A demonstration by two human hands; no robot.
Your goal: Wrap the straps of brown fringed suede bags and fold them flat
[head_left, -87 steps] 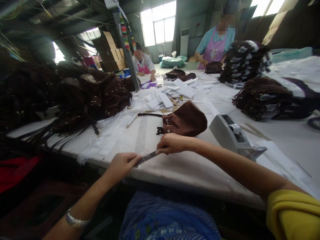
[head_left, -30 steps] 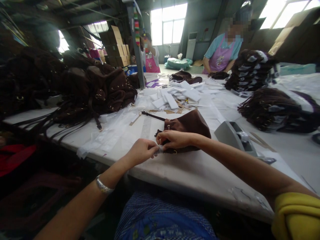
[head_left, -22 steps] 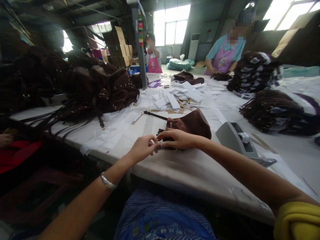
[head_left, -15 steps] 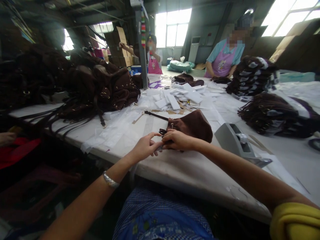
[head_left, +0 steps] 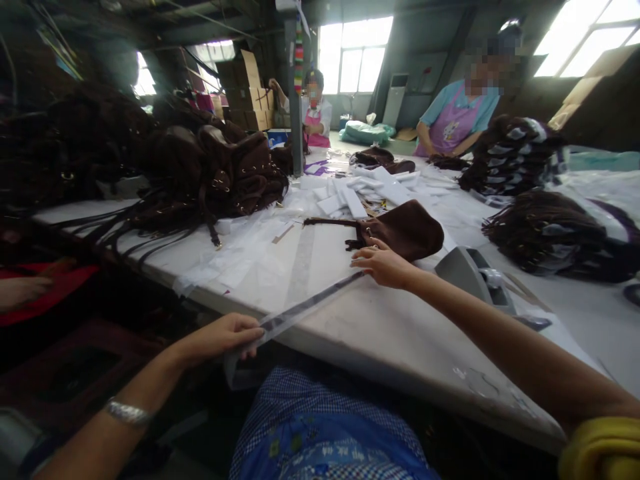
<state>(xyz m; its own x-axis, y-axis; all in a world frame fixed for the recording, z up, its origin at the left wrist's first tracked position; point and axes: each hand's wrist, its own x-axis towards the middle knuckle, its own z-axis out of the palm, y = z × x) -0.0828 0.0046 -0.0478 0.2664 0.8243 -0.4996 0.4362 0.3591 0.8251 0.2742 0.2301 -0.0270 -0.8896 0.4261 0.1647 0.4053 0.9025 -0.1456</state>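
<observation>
A long dark strap (head_left: 320, 298), with clear plastic film along it, is stretched slantwise between my hands over the table's front edge. My left hand (head_left: 233, 335) is closed around the lower end, and loose film hangs below the fingers. My right hand (head_left: 387, 265) pinches the upper end, right in front of a dark brown bag (head_left: 410, 230). The bag lies on its side on the white table (head_left: 250, 287), partly behind my right fingers. A short buckle strap (head_left: 330, 221) extends leftward from it.
A grey tape dispenser (head_left: 470, 277) stands right of the bag. Behind lie white packets (head_left: 350, 200). Brown bags (head_left: 225, 167) are heaped at left, with straps trailing over the table. Bundled dark straps (head_left: 560, 230) lie at right. Two people work across the table; another person's hand (head_left: 23, 292) shows at far left.
My hands were together at the bag's near side. My left hand has since pulled down and left, drawing the film-covered strap out taut. The bag and right hand sit slightly farther right in view.
</observation>
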